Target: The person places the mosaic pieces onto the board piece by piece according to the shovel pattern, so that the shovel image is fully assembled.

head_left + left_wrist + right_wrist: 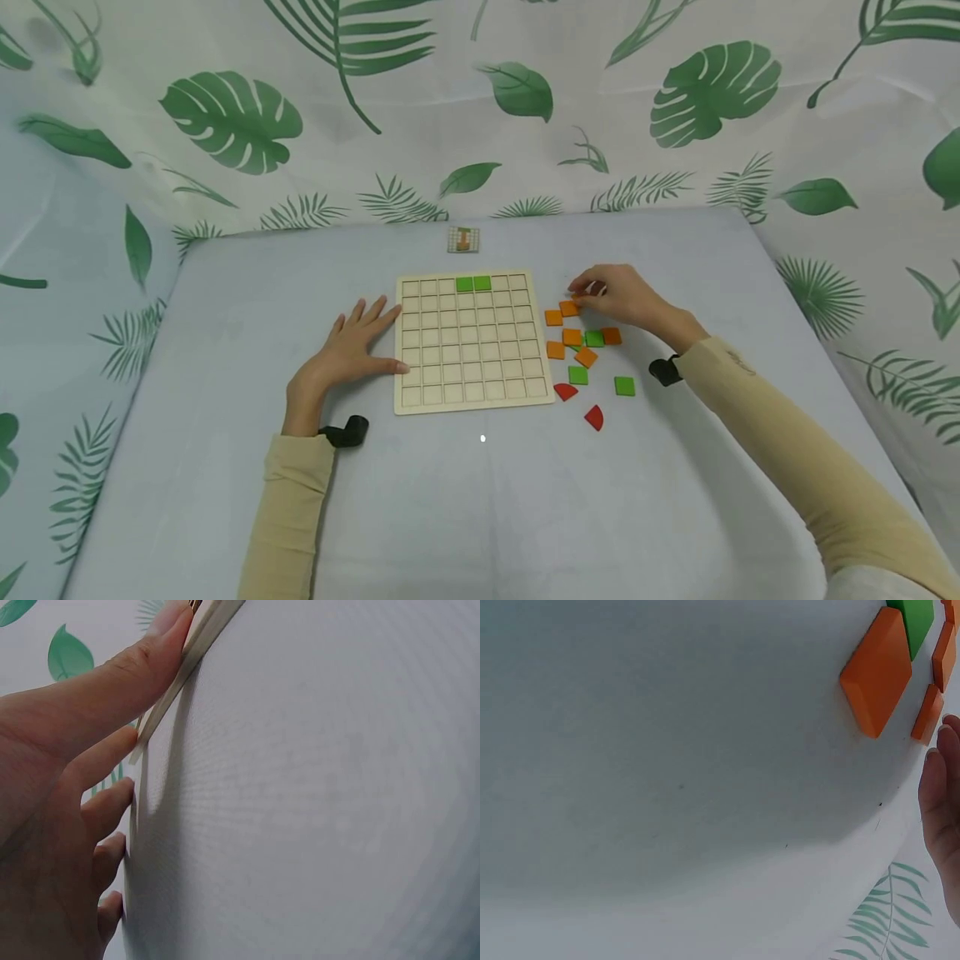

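Observation:
A pale wooden grid board (472, 408) lies on the table, with two green square tiles (482, 283) side by side in its top row. My left hand (350, 346) is spread at the board's left side. Its thumb (142, 667) rests on the board's edge, and the index fingertip touches that edge farther up. Beyond the board's right side, my right hand (626, 296) reaches down with bent fingers to the orange square tiles (553, 317). Thumb and index fingertips are beside an orange tile (570, 308); whether they pinch one is hidden.
Loose green tiles (624, 386), more orange tiles (586, 357) and two red quarter-circle pieces (594, 417) lie right of the board, some overlapping. Behind the board is a small patterned card (463, 240). A leaf-printed cloth (465, 108) hangs around the table.

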A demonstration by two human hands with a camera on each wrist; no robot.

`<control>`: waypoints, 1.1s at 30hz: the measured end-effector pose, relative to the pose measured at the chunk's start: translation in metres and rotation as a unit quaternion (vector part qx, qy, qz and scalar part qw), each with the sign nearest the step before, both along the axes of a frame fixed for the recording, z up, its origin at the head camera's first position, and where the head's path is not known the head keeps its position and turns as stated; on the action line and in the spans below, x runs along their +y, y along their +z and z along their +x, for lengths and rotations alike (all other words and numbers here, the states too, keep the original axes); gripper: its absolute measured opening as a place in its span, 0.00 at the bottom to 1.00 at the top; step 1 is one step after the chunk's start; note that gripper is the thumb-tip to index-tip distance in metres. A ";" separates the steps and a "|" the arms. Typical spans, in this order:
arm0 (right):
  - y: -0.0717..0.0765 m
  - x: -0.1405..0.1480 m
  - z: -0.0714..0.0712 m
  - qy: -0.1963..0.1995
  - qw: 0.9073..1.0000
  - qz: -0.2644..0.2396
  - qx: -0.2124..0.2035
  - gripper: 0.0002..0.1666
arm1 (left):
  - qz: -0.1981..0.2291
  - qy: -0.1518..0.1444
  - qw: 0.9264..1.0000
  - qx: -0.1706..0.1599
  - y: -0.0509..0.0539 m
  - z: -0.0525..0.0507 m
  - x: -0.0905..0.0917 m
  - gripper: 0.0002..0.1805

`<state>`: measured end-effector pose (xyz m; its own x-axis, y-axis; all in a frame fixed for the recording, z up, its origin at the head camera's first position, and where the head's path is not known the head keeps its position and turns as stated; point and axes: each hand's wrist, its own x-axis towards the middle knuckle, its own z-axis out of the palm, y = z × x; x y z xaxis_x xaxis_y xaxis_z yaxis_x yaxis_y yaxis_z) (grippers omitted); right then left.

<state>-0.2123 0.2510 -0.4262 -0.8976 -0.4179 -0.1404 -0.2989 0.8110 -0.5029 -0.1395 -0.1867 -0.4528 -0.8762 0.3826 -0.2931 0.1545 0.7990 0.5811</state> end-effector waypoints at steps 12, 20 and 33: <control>0.003 0.016 0.023 -0.012 1.000 -0.015 -0.018 0.16 | 0.003 0.004 1.000 0.000 0.002 0.001 0.000 0.55; 0.000 0.023 0.037 0.005 1.000 -0.014 -0.014 0.14 | -0.003 0.004 1.000 -0.003 -0.001 -0.001 -0.001 0.56; -0.006 0.028 0.048 0.040 0.999 -0.010 -0.021 0.16 | 0.010 0.000 1.000 -0.001 0.002 0.001 0.000 0.56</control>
